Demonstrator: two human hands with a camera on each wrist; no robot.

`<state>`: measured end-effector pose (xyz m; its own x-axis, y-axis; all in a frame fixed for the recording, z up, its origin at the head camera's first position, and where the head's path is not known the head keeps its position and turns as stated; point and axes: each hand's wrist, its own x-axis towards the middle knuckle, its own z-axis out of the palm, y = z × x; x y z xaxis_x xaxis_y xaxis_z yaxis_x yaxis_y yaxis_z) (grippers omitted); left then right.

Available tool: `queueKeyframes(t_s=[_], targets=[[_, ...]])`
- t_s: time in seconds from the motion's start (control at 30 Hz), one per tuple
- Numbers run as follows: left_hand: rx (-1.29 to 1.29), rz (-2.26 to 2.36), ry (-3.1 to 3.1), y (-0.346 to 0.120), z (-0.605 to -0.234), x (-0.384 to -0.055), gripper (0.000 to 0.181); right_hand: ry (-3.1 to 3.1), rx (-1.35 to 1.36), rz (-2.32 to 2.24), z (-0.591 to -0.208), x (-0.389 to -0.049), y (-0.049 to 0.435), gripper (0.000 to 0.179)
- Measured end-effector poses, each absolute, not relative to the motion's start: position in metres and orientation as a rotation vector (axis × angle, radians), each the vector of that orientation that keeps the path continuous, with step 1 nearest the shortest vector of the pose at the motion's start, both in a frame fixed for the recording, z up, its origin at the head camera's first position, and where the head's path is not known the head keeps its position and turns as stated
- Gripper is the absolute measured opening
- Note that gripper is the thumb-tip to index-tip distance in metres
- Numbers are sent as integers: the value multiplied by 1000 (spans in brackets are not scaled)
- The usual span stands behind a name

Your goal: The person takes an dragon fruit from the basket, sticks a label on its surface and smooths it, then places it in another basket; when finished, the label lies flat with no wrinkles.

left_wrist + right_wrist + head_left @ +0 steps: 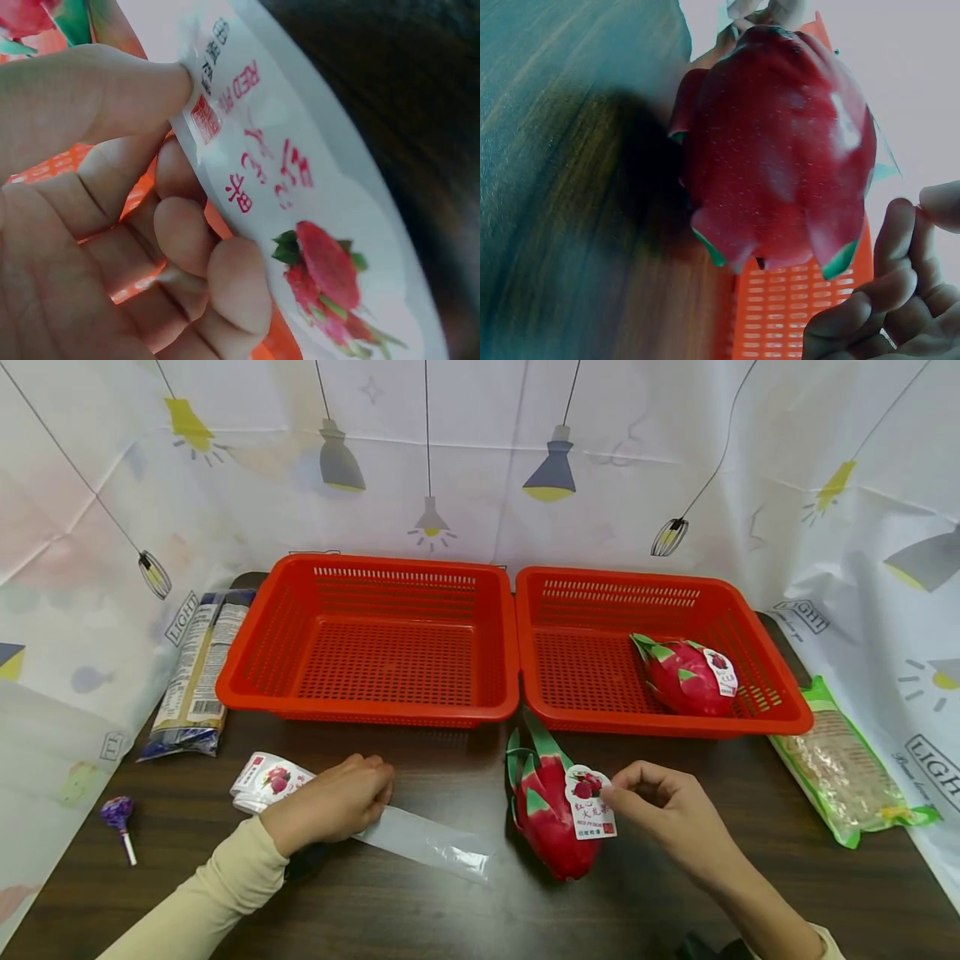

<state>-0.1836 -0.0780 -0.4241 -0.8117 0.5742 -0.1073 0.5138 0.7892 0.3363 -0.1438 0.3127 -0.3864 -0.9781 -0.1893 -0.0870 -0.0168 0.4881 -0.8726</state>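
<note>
A red dragon fruit with green-tipped scales lies on the dark table, below the seam between two baskets. Its white label shows on the right side, and my right hand pinches that label's right edge between thumb and forefinger. In the right wrist view the fingertips meet just beside the fruit. My left hand grips a strip of printed labels, thumb on one edge and fingers curled behind. The label roll shows left of that hand, and bare clear backing runs out to its right.
Two red baskets stand side by side at the back; the right basket holds a labelled dragon fruit. A blue-and-gold packet and a purple lollipop lie at left. A green-edged clear packet lies at right.
</note>
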Motion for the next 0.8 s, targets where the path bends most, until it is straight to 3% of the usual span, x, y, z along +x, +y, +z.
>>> queueKeyframes(t_s=[0.53, 0.8], targets=[[812, 348, 2871, -69, -421, -179, 22, 2755, -213, -1406, -406, -145, 303, 15], [972, 648, 2965, -18, -397, -167, 11, 2822, -230, -1379, -412, -146, 302, 15]])
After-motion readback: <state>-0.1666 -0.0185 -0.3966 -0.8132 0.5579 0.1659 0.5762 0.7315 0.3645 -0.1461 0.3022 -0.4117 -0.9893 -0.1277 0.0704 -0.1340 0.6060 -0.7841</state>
